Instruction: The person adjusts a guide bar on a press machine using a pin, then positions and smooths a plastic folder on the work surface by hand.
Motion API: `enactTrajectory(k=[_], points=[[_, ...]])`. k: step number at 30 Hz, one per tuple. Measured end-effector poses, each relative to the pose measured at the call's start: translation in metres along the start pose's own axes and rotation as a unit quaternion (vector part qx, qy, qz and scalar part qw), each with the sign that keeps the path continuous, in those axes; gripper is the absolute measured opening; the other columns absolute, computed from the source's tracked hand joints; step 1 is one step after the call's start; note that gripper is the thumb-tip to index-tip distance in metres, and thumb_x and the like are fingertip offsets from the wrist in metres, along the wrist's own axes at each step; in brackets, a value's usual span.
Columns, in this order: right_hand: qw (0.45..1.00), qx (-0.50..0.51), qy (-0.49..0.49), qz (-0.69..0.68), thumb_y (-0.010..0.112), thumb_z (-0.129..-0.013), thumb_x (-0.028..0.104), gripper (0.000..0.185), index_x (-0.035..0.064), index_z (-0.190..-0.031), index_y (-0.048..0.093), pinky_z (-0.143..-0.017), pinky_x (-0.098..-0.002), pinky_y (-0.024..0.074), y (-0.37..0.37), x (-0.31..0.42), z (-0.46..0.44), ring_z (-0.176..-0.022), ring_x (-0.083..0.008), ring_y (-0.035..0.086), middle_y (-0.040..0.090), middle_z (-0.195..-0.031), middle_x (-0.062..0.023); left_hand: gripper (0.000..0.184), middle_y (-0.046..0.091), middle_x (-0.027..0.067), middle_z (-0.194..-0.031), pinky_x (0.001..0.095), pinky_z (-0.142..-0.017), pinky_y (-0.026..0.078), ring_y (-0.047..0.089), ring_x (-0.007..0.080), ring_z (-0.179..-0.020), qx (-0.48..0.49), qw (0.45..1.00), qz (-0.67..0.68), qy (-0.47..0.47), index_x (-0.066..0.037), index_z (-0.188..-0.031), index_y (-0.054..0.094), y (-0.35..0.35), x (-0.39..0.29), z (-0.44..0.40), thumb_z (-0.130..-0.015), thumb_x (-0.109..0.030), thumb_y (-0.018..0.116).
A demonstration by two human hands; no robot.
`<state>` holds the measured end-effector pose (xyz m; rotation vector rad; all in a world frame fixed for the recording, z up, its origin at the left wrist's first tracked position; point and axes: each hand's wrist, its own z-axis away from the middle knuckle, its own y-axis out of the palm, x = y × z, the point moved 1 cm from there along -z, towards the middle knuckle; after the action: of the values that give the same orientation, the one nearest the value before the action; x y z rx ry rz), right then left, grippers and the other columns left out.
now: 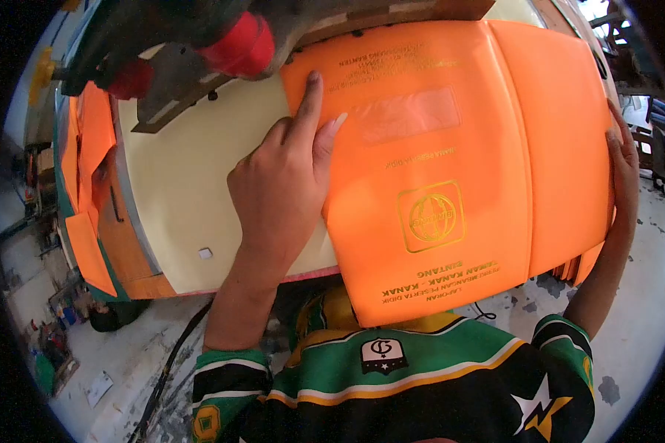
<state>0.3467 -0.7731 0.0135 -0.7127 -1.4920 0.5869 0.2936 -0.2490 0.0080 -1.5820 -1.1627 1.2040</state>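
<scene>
An orange report cover (488, 177) with gold print, upside down from here, lies spread on the work surface. It has a clear window, a globe emblem and a vertical crease. My left hand (281, 162) rests at its left edge, index finger and thumb stretched out over the cover; the other fingers are curled or hidden. At the far right edge, my right hand (625, 159) holds the cover's border, part of its fingers out of sight behind it. Above the cover's top edge runs a dark metal bar (391, 16).
A machine part with a red knob (240, 46) hangs at the upper left. The cream board (185, 177) carries a small white chip (205, 253). Orange pieces (89, 199) lie at the left end. A black cable (170, 362) trails across the floor.
</scene>
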Motion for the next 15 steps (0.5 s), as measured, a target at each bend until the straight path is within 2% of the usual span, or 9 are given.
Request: enactTrajectory(k=[2,3,5,6,11,13,15], points=[[0.998,0.033,0.008,-0.052,0.056,-0.107,0.023,0.051,0.0051,-0.154,0.048,-0.121,-0.0374,0.0332,0.0,0.005,0.001,-0.145,-0.0202,0.044,0.047,-0.159,-0.0119,0.048,0.073,0.0131,-0.089,0.043,-0.065,0.056,0.073,0.0311,-0.076,0.002,1.0,-0.002,-0.004,-0.024,-0.149,0.057,-0.001,0.0,0.001,-0.103,-0.032,0.063],[0.999,0.003,-0.021,-0.04,0.057,-0.107,0.021,0.05,0.0063,-0.154,0.048,-0.111,-0.0315,0.0435,0.005,0.008,0.003,-0.131,-0.0157,0.056,0.056,-0.15,-0.0111,0.048,0.073,0.013,-0.089,0.043,-0.065,0.055,0.073,0.0309,-0.076,0.009,1.0,-0.005,-0.013,-0.024,-0.149,0.057,-0.002,-0.001,0.0,-0.103,-0.032,0.064],[0.989,0.038,0.05,-0.134,0.058,-0.107,0.019,0.049,0.0075,-0.154,0.048,-0.096,-0.0268,0.051,0.003,0.011,0.004,-0.112,-0.0118,0.064,0.065,-0.136,-0.0105,0.048,0.073,0.0135,-0.089,0.0431,-0.065,0.055,0.072,0.0312,-0.076,0.015,1.0,0.01,-0.012,-0.024,-0.149,0.057,-0.005,-0.004,-0.001,-0.103,-0.032,0.063],[0.985,0.027,0.045,-0.162,0.057,-0.107,0.018,0.05,0.0077,-0.154,0.048,-0.085,-0.0237,0.0526,0.005,0.012,0.006,-0.099,-0.0085,0.065,0.07,-0.124,-0.0092,0.048,0.073,0.0139,-0.09,0.0431,-0.065,0.055,0.072,0.0316,-0.076,0.028,0.999,0.016,-0.021,-0.024,-0.15,0.057,-0.006,-0.004,-0.001,-0.103,-0.031,0.063],[0.975,0.013,0.073,-0.21,0.06,-0.106,0.02,0.052,0.0096,-0.155,0.048,-0.083,-0.0249,0.0535,0.008,0.025,0.009,-0.096,-0.0111,0.067,0.073,-0.113,-0.0111,0.047,0.074,0.0167,-0.096,0.0433,-0.066,0.055,0.072,0.0331,-0.078,0.03,0.999,0.015,-0.014,-0.021,-0.15,0.056,-0.006,-0.006,-0.001,-0.104,-0.03,0.062],[0.974,0.011,0.08,-0.212,0.061,-0.105,0.02,0.052,0.0101,-0.154,0.048,-0.083,-0.0257,0.0539,0.008,0.024,0.009,-0.096,-0.0116,0.068,0.073,-0.111,-0.0117,0.05,0.069,0.0067,-0.083,0.0375,-0.059,0.053,0.069,0.0236,-0.069,0.015,1.0,-0.019,0.011,-0.02,-0.152,0.054,-0.004,-0.003,-0.001,-0.104,-0.031,0.062],[0.969,0.016,0.088,-0.232,0.063,-0.105,0.022,0.052,0.0104,-0.154,0.049,-0.082,-0.0271,0.0543,0.008,0.024,0.009,-0.095,-0.0121,0.068,0.073,-0.111,-0.0121,0.05,0.069,0.0071,-0.083,0.0373,-0.059,0.053,0.069,0.0235,-0.069,0.01,1.0,-0.014,0.017,-0.019,-0.152,0.054,-0.003,-0.003,-0.001,-0.104,-0.031,0.062]])
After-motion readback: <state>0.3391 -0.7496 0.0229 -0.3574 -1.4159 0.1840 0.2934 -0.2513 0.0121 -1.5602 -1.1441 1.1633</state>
